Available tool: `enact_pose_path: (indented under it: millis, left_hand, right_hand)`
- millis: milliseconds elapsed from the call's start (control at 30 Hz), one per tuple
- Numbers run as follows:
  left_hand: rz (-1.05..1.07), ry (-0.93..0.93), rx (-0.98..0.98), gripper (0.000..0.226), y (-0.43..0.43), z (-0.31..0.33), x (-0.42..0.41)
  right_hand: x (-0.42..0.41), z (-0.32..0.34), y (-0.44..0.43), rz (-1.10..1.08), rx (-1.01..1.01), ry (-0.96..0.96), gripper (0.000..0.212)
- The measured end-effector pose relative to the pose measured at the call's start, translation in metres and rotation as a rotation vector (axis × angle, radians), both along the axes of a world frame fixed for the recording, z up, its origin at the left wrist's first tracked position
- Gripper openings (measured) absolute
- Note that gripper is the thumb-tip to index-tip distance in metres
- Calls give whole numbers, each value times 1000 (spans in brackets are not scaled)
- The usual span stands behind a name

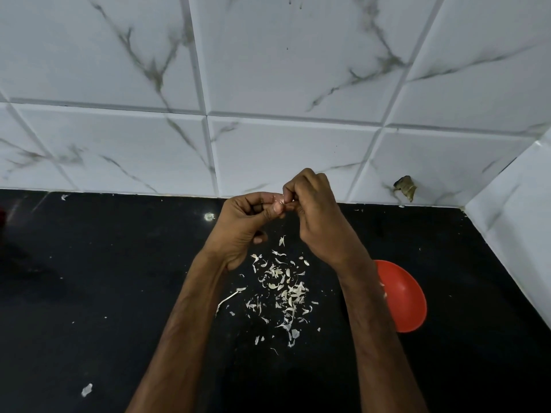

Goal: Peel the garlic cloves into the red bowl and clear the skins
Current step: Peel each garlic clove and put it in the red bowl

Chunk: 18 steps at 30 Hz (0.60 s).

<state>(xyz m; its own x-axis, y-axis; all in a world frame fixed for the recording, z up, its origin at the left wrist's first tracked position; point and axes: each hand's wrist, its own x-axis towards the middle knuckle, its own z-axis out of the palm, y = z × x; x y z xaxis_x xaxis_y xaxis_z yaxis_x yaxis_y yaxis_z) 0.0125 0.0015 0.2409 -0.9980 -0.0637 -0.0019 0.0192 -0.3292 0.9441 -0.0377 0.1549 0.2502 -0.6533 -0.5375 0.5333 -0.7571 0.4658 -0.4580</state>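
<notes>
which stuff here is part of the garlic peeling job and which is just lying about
Job: garlic clove pinched between left hand and right hand; red bowl; skins scattered on the counter.
Lying about: brown patch low on the tiled wall.

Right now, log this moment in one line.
step: peeling | left hand: pinches garlic clove | right hand: picks at clove | skins: scattered on counter | red bowl: beside them, partly hidden
</notes>
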Motion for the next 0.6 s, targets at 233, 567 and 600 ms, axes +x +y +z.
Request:
enact_pose_path:
  millis: [233, 567, 600]
  left_hand:
    - [-49, -24, 86, 17, 5, 3, -1]
    - [-31, 19, 88, 18, 7, 10, -1]
    - [-18, 19, 91, 17, 7, 10, -1]
  right_hand:
    - [2, 1, -6, -78, -80, 87, 31]
    - [1, -5, -8, -143, -112, 160, 19]
    - [1, -5, -8, -140, -123, 159, 19]
